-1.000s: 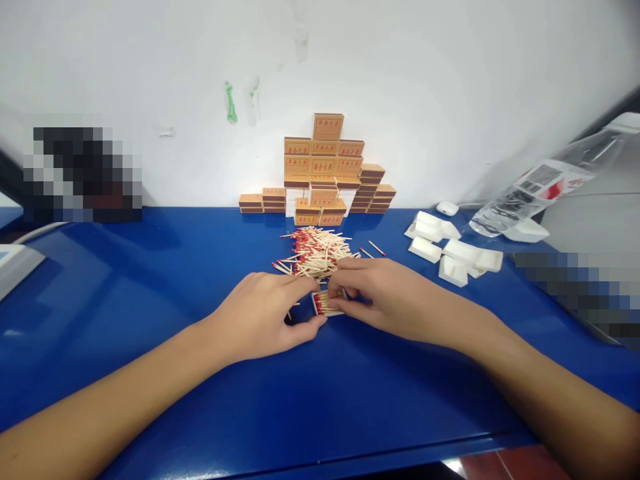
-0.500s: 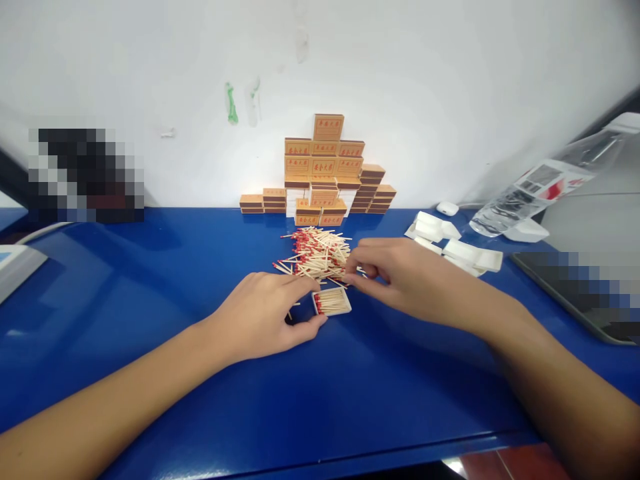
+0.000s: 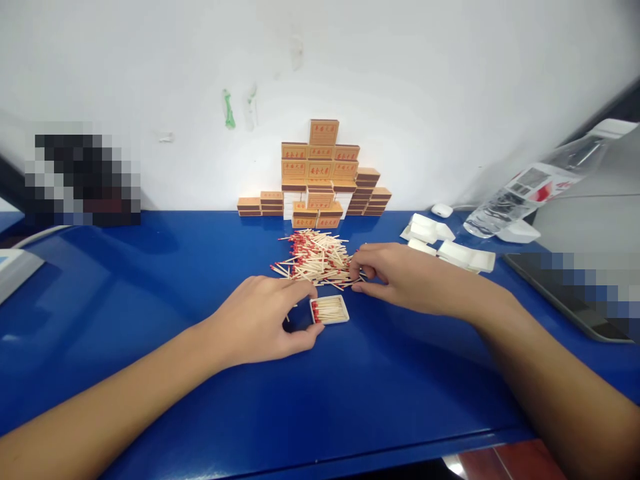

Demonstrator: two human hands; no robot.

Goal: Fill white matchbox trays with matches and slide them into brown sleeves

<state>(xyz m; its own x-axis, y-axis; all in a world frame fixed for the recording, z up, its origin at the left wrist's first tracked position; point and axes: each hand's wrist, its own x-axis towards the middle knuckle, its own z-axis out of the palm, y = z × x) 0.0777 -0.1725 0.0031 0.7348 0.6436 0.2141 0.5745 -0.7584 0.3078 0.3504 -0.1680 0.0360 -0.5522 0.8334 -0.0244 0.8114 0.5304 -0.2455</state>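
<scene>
A small white matchbox tray (image 3: 329,310) lies on the blue table, filled with a layer of red-headed matches. My left hand (image 3: 273,313) grips its left end, thumb on the near corner and fingers at the far corner. Behind the tray is a loose heap of matches (image 3: 320,257), most of the red heads pointing left. At the heap's right edge my right hand (image 3: 387,273) has its fingers and thumb curled round the ends of some matches. How many it grips is hidden.
Stacked orange matchboxes (image 3: 320,170) stand against the white wall behind the heap. On the right lie white empty trays (image 3: 465,255), a white earphone case (image 3: 442,211), a leaning plastic bottle (image 3: 530,187) and a dark phone (image 3: 555,287). A white device (image 3: 17,270) sits at left.
The view has shifted slightly. My right hand stays at the heap's right edge, its thumb a little farther from the fingers. My left hand keeps its hold on the tray.
</scene>
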